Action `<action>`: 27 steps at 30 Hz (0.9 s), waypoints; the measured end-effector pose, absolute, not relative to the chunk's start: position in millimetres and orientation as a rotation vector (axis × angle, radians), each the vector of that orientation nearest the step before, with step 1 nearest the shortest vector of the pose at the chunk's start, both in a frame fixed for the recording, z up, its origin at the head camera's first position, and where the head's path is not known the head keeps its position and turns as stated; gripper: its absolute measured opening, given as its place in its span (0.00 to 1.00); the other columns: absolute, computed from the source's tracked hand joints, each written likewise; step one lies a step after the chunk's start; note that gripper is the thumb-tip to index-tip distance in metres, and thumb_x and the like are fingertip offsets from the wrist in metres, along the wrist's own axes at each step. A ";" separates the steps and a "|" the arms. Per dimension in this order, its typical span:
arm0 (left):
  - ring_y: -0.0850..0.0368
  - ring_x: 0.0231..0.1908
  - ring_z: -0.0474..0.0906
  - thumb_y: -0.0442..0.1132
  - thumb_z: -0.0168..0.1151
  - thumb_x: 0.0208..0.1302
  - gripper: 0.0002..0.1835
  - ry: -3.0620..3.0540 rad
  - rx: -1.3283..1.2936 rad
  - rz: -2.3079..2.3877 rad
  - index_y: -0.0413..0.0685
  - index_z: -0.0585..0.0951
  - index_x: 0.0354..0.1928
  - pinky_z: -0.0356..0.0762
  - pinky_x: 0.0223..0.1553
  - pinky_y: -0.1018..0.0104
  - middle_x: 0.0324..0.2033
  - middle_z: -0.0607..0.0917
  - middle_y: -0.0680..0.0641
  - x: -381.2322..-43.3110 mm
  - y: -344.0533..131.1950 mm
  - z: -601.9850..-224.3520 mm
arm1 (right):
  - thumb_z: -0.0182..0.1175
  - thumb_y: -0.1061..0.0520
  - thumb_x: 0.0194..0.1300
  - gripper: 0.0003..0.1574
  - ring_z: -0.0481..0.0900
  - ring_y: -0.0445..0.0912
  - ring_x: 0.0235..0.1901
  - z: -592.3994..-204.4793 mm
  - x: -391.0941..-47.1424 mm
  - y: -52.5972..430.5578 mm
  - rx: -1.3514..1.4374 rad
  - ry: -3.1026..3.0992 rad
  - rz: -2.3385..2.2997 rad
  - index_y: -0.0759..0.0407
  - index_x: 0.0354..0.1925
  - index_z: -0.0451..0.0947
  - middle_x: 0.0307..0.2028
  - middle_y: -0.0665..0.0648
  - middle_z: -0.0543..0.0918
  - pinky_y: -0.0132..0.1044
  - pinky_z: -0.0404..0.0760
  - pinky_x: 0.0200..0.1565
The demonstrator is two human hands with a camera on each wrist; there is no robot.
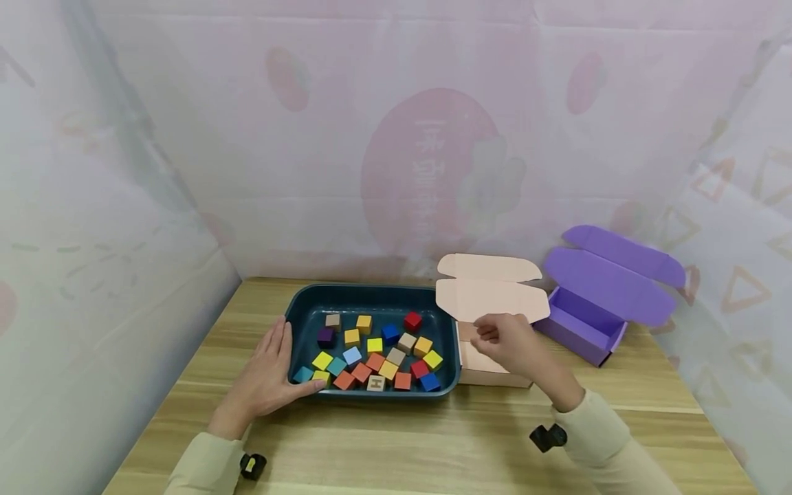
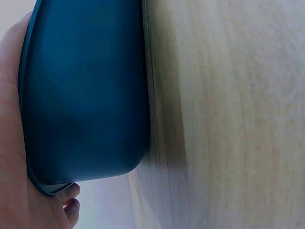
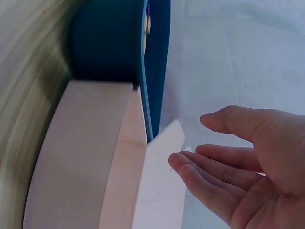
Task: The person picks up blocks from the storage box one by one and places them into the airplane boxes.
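Observation:
A dark teal tray [image 1: 371, 292] holds several small cubes in many colours; one pale cube [image 1: 375, 383] near the front bears a letter H. My left hand [image 1: 267, 375] rests against the tray's left end, fingers along the side rim and thumb along the front rim by a yellow cube [image 1: 321, 377]. The left wrist view shows the tray's outer wall [image 2: 90, 95] beside that palm. Over an open peach cardboard box [image 1: 495, 378] hovers my right hand [image 1: 510, 345]. In the right wrist view its fingers are loosely bent, thumb apart, with nothing between them.
An open purple cardboard box [image 1: 578, 330] stands behind and right of the peach one, its lid raised. The peach box adjoins the tray's right end. All stand on a wooden table [image 1: 383, 447], with printed cloth [image 1: 346, 172] behind and at both sides.

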State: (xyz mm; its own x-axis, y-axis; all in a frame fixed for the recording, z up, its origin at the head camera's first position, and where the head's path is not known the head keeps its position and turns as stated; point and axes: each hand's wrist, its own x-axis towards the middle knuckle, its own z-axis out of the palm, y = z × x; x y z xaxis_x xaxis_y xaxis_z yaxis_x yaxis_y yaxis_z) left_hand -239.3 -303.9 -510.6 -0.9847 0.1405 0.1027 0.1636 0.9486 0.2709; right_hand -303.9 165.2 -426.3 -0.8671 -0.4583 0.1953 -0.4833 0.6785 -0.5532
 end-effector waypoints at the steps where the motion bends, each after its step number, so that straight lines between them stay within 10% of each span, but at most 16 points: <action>1: 0.28 0.83 0.44 0.80 0.63 0.56 0.74 -3.021 -0.235 -0.432 0.28 0.46 0.82 0.50 0.81 0.31 0.84 0.44 0.29 -239.0 -303.8 -510.7 | 0.69 0.61 0.68 0.16 0.92 0.50 0.39 -427.2 -303.9 159.6 0.822 -2.842 0.961 0.71 0.50 0.86 0.40 0.63 0.92 0.45 0.92 0.44; 16: 0.29 0.83 0.45 0.80 0.63 0.56 0.74 -3.004 -0.242 -0.431 0.28 0.46 0.82 0.50 0.81 0.31 0.84 0.44 0.30 -238.4 -303.2 -511.8 | 0.74 0.59 0.66 0.21 0.87 0.49 0.41 -443.6 -313.9 87.0 0.779 -3.043 0.887 0.68 0.54 0.86 0.49 0.65 0.90 0.44 0.92 0.48; 27: 0.29 0.83 0.44 0.79 0.63 0.56 0.73 -3.005 -0.255 -0.428 0.28 0.46 0.82 0.50 0.81 0.32 0.84 0.44 0.29 -236.9 -302.8 -511.3 | 0.76 0.57 0.65 0.11 0.69 0.43 0.18 -460.6 -329.5 63.6 0.764 -3.093 0.728 0.64 0.37 0.86 0.19 0.52 0.73 0.30 0.69 0.23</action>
